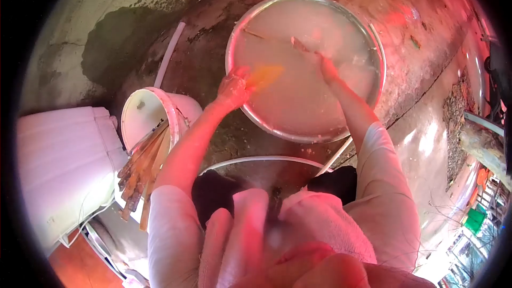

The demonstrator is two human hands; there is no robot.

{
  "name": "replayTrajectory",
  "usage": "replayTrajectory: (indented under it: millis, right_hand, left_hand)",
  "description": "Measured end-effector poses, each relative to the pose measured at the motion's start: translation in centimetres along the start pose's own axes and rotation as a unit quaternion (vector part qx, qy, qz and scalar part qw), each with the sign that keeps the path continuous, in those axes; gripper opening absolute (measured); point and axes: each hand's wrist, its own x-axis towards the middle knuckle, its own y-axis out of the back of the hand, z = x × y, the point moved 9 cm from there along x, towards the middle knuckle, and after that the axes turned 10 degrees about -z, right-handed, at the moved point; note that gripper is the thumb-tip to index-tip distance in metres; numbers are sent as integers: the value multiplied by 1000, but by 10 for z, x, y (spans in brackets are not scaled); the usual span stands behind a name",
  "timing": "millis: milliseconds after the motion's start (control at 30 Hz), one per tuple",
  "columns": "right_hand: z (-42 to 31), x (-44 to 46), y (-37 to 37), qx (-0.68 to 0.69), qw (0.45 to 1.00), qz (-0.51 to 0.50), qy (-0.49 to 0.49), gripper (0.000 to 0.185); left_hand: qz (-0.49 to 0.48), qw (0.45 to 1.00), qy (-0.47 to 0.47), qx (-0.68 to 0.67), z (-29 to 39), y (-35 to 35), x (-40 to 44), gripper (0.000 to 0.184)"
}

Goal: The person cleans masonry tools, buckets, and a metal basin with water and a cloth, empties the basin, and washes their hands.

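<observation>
A large round metal basin (306, 130) holds cloudy, pale liquid. At its left rim my left hand (234, 86) is closed beside a yellow-orange blurred item (265, 76), which it appears to grip. My right hand (326, 68) reaches over the middle of the basin, fingers pointing down to the liquid. Just off its fingertips a small pale reddish piece (298, 44) shows at the surface; whether the hand touches it is unclear, and its fingers are partly hidden. A thin brown stick-like piece (254, 34) lies near the upper left of the liquid.
On the left, a tipped white bucket (184, 108) has wooden strips (144, 162) sticking out. Beside it stands a large white container (69, 149). A pale pipe (169, 53) lies on the wet ground above the bucket. A green item (474, 220) is at the far lower right.
</observation>
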Motion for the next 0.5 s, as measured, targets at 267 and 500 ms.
replayTrajectory:
  millis: [267,500]
  right_hand:
    - [-136,-92,19,-158,976,-57,139,24]
    - [-245,-120,12,-221,924,-57,306,16]
  left_hand:
    - [171,947,-171,209,81,99,-31,16]
    - [-55,952,-111,279,48,126,-76,26]
